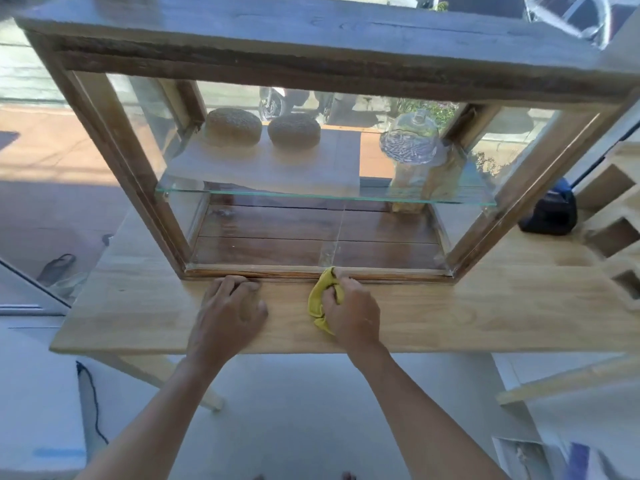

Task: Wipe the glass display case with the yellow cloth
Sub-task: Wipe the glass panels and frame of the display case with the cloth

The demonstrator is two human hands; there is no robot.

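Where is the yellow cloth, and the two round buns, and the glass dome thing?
Crumpled yellow cloth (316,296): head view, on its bunched left fold beside the gripping right hand.
Two round seeded buns (232,127): head view, top of the left bun.
Clear glass dome (412,133): head view, on its curved side.
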